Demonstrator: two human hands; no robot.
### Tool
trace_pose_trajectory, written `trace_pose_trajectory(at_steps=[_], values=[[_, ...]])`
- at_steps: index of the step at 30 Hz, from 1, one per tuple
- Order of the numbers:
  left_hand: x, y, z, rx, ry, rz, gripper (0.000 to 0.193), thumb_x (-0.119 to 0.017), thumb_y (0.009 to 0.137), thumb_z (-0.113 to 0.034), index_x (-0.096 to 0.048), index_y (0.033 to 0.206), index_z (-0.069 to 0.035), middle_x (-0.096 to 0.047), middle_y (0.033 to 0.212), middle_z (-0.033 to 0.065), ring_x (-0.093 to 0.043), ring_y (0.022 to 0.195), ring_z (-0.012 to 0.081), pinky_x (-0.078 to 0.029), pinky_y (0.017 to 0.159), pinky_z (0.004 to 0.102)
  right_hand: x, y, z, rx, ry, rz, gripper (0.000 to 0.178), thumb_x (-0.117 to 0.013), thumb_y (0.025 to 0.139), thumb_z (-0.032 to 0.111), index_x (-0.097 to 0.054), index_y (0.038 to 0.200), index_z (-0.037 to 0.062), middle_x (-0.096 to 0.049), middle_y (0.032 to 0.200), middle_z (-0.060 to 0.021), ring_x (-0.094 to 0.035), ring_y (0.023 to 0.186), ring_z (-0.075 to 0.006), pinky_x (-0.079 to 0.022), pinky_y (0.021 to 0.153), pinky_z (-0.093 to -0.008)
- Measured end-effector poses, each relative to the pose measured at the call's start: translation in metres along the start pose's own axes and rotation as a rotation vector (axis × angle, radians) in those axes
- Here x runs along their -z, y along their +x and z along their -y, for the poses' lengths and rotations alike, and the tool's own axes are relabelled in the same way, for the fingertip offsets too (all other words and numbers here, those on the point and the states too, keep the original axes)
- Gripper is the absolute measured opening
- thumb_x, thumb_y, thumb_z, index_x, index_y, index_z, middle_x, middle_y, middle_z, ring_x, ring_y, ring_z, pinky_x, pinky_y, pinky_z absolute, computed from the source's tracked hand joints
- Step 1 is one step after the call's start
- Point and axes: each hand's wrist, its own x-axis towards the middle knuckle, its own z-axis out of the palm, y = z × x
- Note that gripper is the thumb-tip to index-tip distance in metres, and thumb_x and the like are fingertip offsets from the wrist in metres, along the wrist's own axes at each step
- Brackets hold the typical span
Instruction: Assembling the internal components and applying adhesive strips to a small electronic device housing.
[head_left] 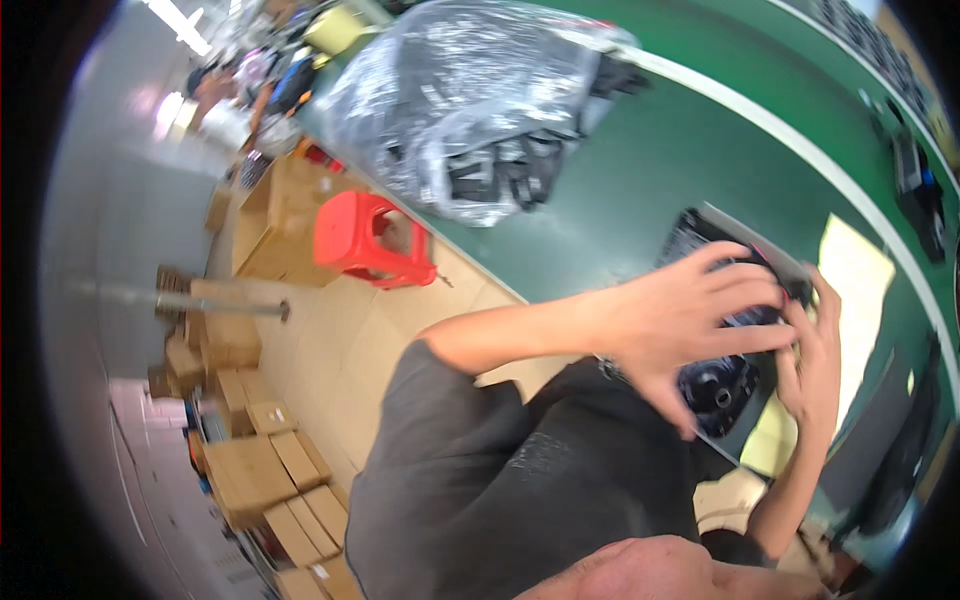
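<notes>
My left hand stretches across a glossy black item at the table's near edge, its fingers spread and its thumb pointing down toward the item's near side. The item has a round ring-like detail; its kind cannot be told, as my hands cover much of it. A thin grey flat edge shows behind my fingers. On the item's right side, my right hand curls its fingers and thumb around a part hidden between them. The fingertips of both hands come close together there.
Yellow paper lies right of my hands on the green table. Farther left sits a big clear plastic bag with black straps. A red stool and cardboard boxes stand on the floor to the left.
</notes>
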Motion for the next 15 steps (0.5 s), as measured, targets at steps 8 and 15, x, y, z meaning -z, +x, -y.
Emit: trace_pose_trajectory(at_steps=[8,15], values=[[0.008,-0.032,-0.026,0.414,0.173,0.344,0.132,-0.094,0.059,-0.058,-0.036,0.16,0.006,-0.044,0.154,0.0264,-0.037,0.15,0.0461,-0.031,0.123,0.0593,0.0,0.009,0.005,-0.07,0.018,0.047,0.021,-0.068,0.088,0.013,-0.07,0.104,-0.0011,-0.055,0.146,-0.0261,-0.054,0.133,-0.0444,-0.047,0.111,-0.0479],[-0.008,-0.033,-0.034,0.348,0.12,0.258,0.121,-0.096,0.064,-0.04,-0.037,0.159,0.007,-0.058,0.132,0.0226,-0.055,0.125,0.0415,-0.044,0.106,0.0523,0.01,-0.008,0.005,-0.04,-0.077,0.012,0.018,-0.068,0.09,0.013,-0.07,0.1,-0.0013,-0.055,0.145,-0.0239,-0.054,0.134,-0.0426,-0.047,0.11,-0.049]])
